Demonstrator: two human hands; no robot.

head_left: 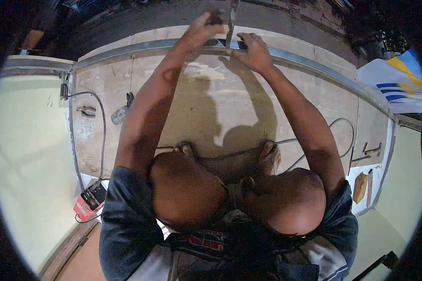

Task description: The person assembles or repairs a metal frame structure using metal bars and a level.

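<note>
A long metal rail runs across the far edge of the plywood. An upright metal bar meets it near the middle. My right hand is closed over the rail just right of that bar, fingertips on the far side and thumb on the near side. A small dark piece shows between thumb and fingers. My left hand is raised by the upright bar on its left. Its fingers are smeared by motion, and a dark patch at them cannot be made out.
Pliers and a grey cylindrical tool lie on the plywood at left. A cable leads to a red-and-black machine. Tools and a wooden block are at right. My feet stand on the plywood, near a cable.
</note>
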